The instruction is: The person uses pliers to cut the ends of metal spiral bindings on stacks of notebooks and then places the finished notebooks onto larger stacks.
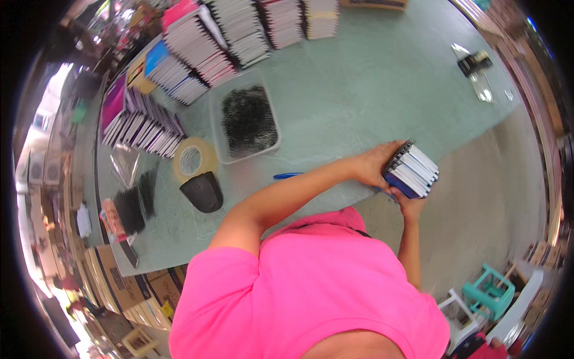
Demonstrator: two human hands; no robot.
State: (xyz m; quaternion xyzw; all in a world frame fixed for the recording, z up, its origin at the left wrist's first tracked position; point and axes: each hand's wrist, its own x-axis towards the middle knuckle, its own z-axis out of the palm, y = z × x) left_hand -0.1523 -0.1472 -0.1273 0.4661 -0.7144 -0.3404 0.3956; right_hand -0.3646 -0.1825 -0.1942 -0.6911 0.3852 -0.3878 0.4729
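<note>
Both my hands grip a small stack of spiral-bound notebooks (414, 172) with blue covers and black coil spines, held off the right part of the table's near edge. My left hand (378, 164) is wrapped round the coil side, its forearm reaching across the table. From below, my right hand (410, 206) supports the lower end, fingers partly hidden by the stack. Nearest on the table lies a blue pen-like thing (288, 176), partly covered by my left forearm. A clear plastic tub (276, 143) holding many black coils (248, 119) stands beyond that forearm.
On the green table (359, 78), tall notebook stacks (239, 30) line the far side, with purple notebooks (143, 125) at left. A tape roll (206, 158), a dark cup-like object (202, 192) and loose black coils (130, 209) lie nearby. Plastic stools (489, 292) stand lower right.
</note>
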